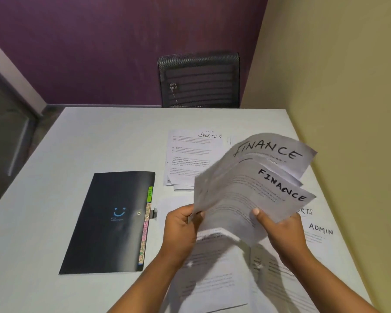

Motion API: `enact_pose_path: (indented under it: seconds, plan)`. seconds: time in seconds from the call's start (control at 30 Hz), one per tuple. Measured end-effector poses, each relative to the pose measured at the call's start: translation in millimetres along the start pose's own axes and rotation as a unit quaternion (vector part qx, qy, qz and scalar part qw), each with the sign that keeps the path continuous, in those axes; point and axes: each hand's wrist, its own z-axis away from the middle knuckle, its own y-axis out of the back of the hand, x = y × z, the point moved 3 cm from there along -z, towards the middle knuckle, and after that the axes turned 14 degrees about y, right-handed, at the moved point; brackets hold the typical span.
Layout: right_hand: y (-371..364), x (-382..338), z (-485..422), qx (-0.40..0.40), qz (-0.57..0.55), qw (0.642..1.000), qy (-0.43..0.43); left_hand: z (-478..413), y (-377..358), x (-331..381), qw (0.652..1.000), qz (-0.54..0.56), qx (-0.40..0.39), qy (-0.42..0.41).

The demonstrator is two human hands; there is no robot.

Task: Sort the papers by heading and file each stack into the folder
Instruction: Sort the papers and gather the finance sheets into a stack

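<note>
Both hands hold a fanned bundle of FINANCE sheets [253, 188] lifted above the table. My left hand [182, 224] grips the bundle's lower left edge, and my right hand [278, 229] pinches its lower right part with the thumb on top. A stack headed SPORTS [190, 154] lies farther back. An ADMIN sheet [321, 231] lies at the right, beside another sheet partly hidden by the bundle. More printed papers [215, 276] lie under my hands. The black folder [108, 222] lies closed at the left, coloured index tabs along its right edge.
The white table [88, 136] reaches to a beige wall on the right. A black mesh chair [199, 80] stands behind the far edge against a purple wall. The folder's elastic clasp [153, 213] sticks out toward the papers.
</note>
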Motion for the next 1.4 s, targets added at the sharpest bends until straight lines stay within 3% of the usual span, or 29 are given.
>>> enact_pose_path:
  seconds: [0.1,0.2,0.3,0.5,0.6,0.7,0.83,0.93,1.1,1.23,1.4]
  plan:
    - [-5.9,-4.4,-4.1,0.006,-0.004,1.000,0.029,-2.6,2.4,0.7,0.999,-0.026,0.015,-0.018]
    - [-9.4,-3.9,-7.4,-0.031,0.006,0.998,0.047,-12.7,12.5,-11.4,0.999,0.010,0.036,0.007]
    - [-9.5,0.7,-10.2,-0.071,0.017,0.996,0.058,-17.9,15.0,-11.7,0.997,-0.028,0.067,-0.003]
    - [-8.6,1.6,-14.2,-0.106,0.044,0.991,0.066,-22.6,7.7,-2.1,0.997,-0.058,0.043,-0.030]
    - [-3.8,-7.3,-16.9,-0.081,0.010,0.993,0.089,-23.6,6.9,8.6,0.991,-0.084,0.033,-0.096]
    - [-5.2,-6.6,-22.6,-0.116,0.043,0.981,0.147,-30.9,8.1,10.4,0.993,-0.074,0.022,-0.090]
    - [-19.4,17.2,-30.4,-0.144,0.039,0.987,0.052,-54.5,1.3,0.0,0.997,-0.081,0.010,-0.013]
    - [-23.2,26.6,-36.5,-0.121,0.022,0.992,0.014,-67.5,1.1,-4.7,0.998,-0.064,0.025,-0.001]
    - [-25.0,34.6,-45.1,-0.110,0.025,0.993,0.023,-86.1,1.2,-8.7,0.999,-0.027,0.032,-0.005]
    - [-32.5,63.5,-54.0,-0.136,0.079,0.987,0.009,-112.6,-5.1,-35.8,0.992,-0.107,0.037,0.058]
    - [-17.8,85.5,-74.5,-0.056,0.134,0.989,-0.030,-139.5,-9.7,-22.9,0.991,-0.127,0.016,0.037]
